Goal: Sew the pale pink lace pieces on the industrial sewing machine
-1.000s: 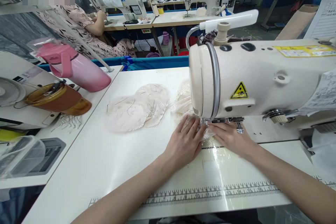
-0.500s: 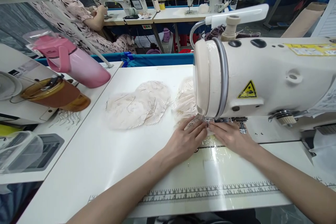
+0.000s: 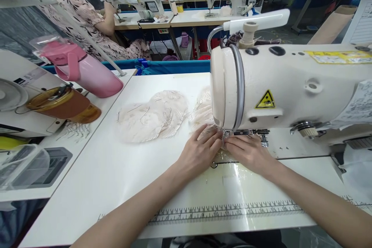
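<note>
A white sewing machine (image 3: 261,89) stands over a piece of cream lace fabric (image 3: 204,104), whose far part spreads out behind the machine head. My left hand (image 3: 200,149) presses the fabric's left side, fingers curved down onto it close to the presser foot. On the other side, my right hand (image 3: 250,151) has its fingers together on the fabric's edge, partly under the metal attachment (image 3: 252,132). A strip of lace (image 3: 225,135) shows between the fingertips. The needle point is hidden by the machine head and my fingers. Left of my hands lie round cream lace pieces (image 3: 145,120), overlapping.
A printed ruler (image 3: 215,214) runs along the table's front. At left are a pink bottle (image 3: 87,71), an amber cup (image 3: 66,104) and a clear plastic box (image 3: 26,164). A person (image 3: 84,19) sits by another sewing machine (image 3: 133,2) across the blue rail.
My hands and the machine appear slightly farther left, as the view shifts. More of the lace strip shows between my fingertips, and both hands stay on the fabric.
</note>
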The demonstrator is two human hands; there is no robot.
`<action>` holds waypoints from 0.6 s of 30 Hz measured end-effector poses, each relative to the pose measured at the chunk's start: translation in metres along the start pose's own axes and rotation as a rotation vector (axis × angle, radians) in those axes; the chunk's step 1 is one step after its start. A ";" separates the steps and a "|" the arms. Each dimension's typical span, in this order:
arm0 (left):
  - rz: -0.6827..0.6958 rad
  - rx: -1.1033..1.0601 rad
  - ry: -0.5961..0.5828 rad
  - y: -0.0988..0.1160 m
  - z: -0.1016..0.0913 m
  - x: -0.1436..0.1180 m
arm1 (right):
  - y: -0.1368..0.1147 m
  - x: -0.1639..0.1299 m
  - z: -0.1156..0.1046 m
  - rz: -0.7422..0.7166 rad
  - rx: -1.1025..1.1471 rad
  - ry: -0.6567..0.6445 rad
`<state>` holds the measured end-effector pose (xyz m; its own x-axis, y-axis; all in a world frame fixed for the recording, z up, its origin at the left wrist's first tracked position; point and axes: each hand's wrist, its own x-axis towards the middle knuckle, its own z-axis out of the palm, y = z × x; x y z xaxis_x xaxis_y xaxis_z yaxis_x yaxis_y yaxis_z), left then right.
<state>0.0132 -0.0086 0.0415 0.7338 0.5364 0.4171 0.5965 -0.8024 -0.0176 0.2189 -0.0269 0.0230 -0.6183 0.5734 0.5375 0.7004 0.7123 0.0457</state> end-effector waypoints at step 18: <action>0.129 0.053 0.180 0.005 -0.007 -0.004 | -0.011 0.005 -0.014 -0.149 0.284 0.085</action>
